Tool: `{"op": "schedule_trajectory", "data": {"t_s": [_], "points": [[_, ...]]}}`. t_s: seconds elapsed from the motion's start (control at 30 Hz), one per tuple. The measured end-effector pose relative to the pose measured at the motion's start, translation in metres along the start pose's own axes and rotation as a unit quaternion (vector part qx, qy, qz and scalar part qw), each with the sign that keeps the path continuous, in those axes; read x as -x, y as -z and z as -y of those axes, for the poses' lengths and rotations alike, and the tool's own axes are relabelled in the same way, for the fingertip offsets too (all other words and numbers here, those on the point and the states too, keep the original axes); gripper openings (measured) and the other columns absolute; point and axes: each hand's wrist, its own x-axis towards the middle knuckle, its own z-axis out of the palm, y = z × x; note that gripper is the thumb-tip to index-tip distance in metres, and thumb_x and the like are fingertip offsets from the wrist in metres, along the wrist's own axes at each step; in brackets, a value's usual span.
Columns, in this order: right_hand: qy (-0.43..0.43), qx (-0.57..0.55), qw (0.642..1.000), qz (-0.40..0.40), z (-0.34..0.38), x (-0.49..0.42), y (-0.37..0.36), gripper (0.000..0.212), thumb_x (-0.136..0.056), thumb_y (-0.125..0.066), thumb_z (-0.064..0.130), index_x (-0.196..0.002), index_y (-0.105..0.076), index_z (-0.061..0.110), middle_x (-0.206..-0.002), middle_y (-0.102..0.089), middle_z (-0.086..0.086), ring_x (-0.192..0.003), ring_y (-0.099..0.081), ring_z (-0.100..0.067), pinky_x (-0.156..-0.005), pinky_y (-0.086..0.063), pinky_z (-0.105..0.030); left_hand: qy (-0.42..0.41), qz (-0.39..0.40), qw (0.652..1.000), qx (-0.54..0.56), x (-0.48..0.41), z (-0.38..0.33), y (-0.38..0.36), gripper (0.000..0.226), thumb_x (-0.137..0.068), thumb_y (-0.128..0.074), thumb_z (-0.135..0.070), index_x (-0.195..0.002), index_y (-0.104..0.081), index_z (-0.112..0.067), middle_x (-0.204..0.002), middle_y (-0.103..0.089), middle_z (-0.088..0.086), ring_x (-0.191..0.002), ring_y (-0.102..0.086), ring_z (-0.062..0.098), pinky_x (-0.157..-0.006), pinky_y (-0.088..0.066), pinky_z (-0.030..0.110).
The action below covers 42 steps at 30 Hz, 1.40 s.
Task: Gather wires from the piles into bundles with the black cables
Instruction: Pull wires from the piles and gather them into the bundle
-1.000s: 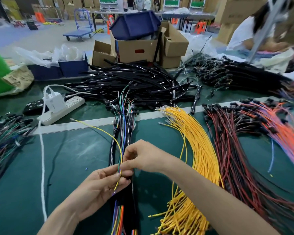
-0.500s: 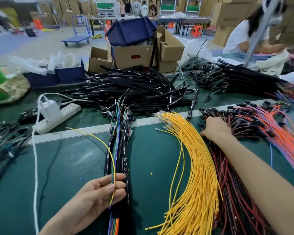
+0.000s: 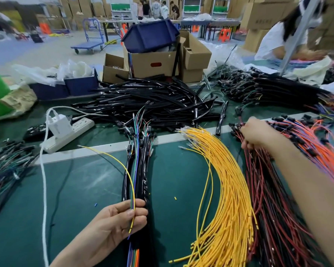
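Observation:
My left hand [image 3: 114, 224] holds a thin bundle of wires between thumb and fingers: one yellow wire [image 3: 123, 166] arcing up to the left, plus green and blue ones. Beside it lie black cables with coloured wires [image 3: 141, 170], running up the green mat. My right hand [image 3: 258, 132] reaches into the top of the red and black wire pile [image 3: 274, 209], fingers curled on its wires. The yellow wire pile [image 3: 229, 189] fans between both hands. Orange and purple wires [image 3: 320, 151] lie at the far right.
A heap of black cables [image 3: 152, 101] lies across the back of the table, with cardboard boxes [image 3: 148, 62] behind it. A white power strip with charger [image 3: 66, 130] sits at left, its white cord [image 3: 44, 189] trailing down. A person in white works at the back right.
My right hand left the bundle in my left hand and swung right to the red and black pile. The left hand kept its hold on the wires.

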Motion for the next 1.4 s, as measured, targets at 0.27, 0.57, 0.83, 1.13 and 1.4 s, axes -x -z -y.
{"op": "schedule_trajectory", "data": {"t_s": [0.27, 0.57, 0.83, 1.13, 1.4], "points": [[0.222, -0.319, 0.921, -0.008, 0.053, 0.038, 0.077, 0.031, -0.103, -0.038, 0.027, -0.080, -0.053, 0.011, -0.057, -0.067, -0.013, -0.034, -0.049, -0.013, -0.030, -0.035, -0.017, -0.002, -0.015, 1.000, 0.000, -0.001, 0.001, -0.004, 0.014, -0.077, -0.059, -0.004, -0.081, -0.071, 0.002, -0.079, -0.062, 0.022, -0.059, -0.064, 0.025, -0.064, -0.058, 0.033], [0.391, -0.396, 0.799, -0.227, 0.109, 0.066, 0.073, 0.029, -0.102, -0.038, 0.028, -0.079, -0.054, 0.022, -0.057, -0.046, 0.006, -0.043, -0.041, -0.002, -0.048, -0.036, -0.020, -0.008, -0.008, 1.000, -0.012, 0.001, 0.001, -0.006, 0.013, -0.076, -0.062, -0.006, -0.080, -0.072, 0.000, -0.084, -0.065, 0.026, -0.062, -0.066, 0.025, -0.066, -0.058, 0.034], [0.269, -0.579, 0.756, 0.144, 0.144, 0.084, -0.012, 0.031, -0.103, -0.035, 0.030, -0.082, -0.051, 0.015, -0.040, -0.046, 0.001, -0.030, -0.035, -0.011, -0.038, -0.025, -0.014, -0.008, 0.006, 1.000, -0.024, 0.000, 0.001, -0.005, 0.012, -0.076, -0.059, -0.006, -0.082, -0.067, 0.001, -0.104, -0.066, 0.032, -0.078, -0.072, 0.031, -0.067, -0.058, 0.035], [0.203, -0.624, 0.694, 0.298, 0.176, 0.105, -0.078, 0.013, -0.103, -0.037, 0.016, -0.107, -0.049, 0.018, -0.052, -0.057, 0.000, -0.038, -0.044, -0.007, -0.045, -0.038, -0.017, -0.006, 0.010, 0.999, -0.032, -0.001, 0.002, -0.004, 0.015, -0.077, -0.058, -0.007, -0.088, -0.061, 0.002, -0.114, -0.065, 0.027, -0.097, -0.069, 0.033, -0.066, -0.059, 0.032], [0.154, -0.616, 0.703, 0.320, 0.166, 0.102, -0.098, 0.026, -0.098, -0.048, 0.013, -0.123, -0.054, 0.009, -0.057, -0.061, -0.002, -0.043, -0.051, -0.008, -0.041, -0.042, -0.014, -0.003, -0.023, 0.999, -0.022, -0.006, 0.005, -0.005, 0.012, -0.074, -0.059, -0.008, -0.083, -0.063, -0.001, -0.108, -0.067, 0.026, -0.091, -0.071, 0.031, -0.060, -0.058, 0.030]]}}
